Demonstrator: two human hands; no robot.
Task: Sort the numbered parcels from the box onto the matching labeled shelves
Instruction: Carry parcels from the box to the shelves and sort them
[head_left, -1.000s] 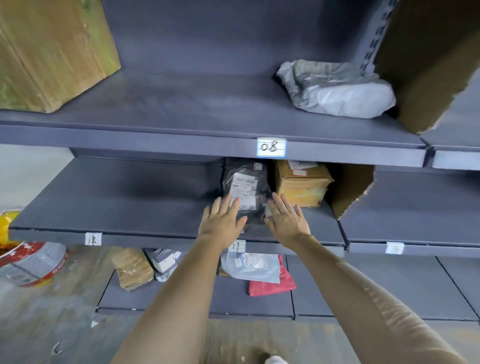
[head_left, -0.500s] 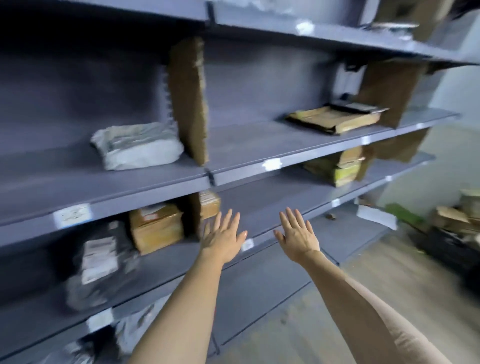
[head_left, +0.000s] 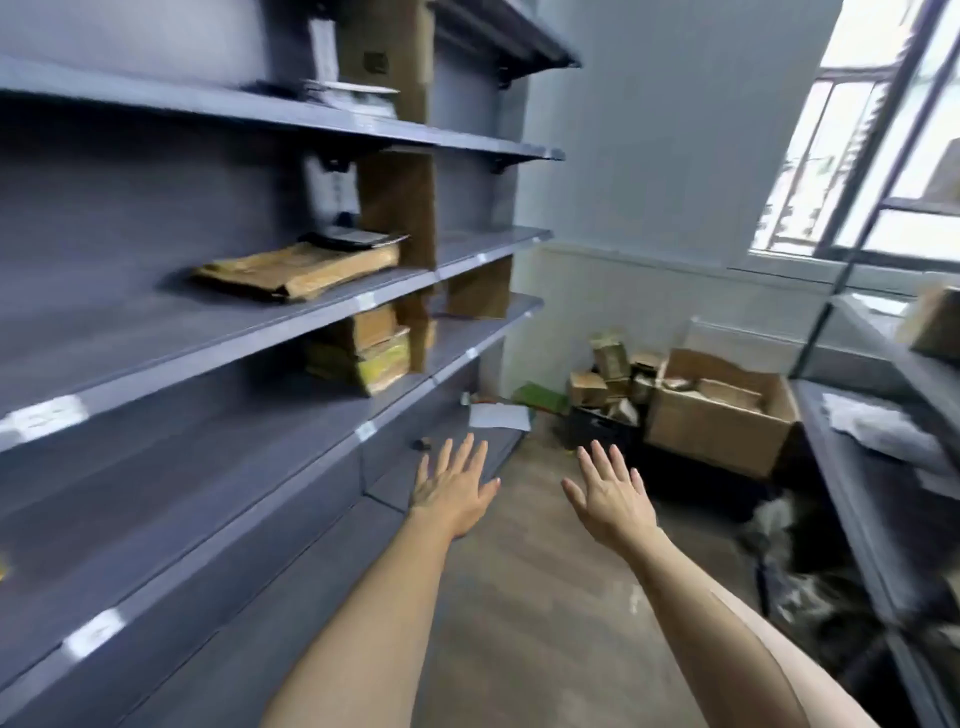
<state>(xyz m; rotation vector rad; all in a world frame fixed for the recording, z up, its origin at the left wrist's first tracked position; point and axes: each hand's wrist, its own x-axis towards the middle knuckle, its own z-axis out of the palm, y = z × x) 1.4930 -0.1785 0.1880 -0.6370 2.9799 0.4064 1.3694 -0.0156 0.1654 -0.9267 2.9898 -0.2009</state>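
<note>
My left hand (head_left: 454, 488) and my right hand (head_left: 608, 496) hang in the air in front of me, fingers spread, holding nothing. Grey labeled shelves (head_left: 218, 338) run along my left. A flat brown parcel (head_left: 296, 270) lies on one shelf, and stacked brown and yellow parcels (head_left: 371, 348) sit on the shelf below it. At the far end of the aisle, on the floor, stands an open cardboard box (head_left: 719, 415) with parcels inside. White shelf labels (head_left: 49, 415) are too blurred to read.
Loose small boxes (head_left: 608, 379) pile up beside the cardboard box, over a black crate (head_left: 597, 428). A second grey rack (head_left: 883, 467) with a white parcel (head_left: 878, 426) lines the right side. A white sheet (head_left: 498, 415) lies on the wooden floor. Bagged clutter (head_left: 800, 561) sits low right.
My view has swung right, away from the shelf where the black parcel was set, toward the aisle's far end and the cardboard box. Both hands came off the shelf and stay spread.
</note>
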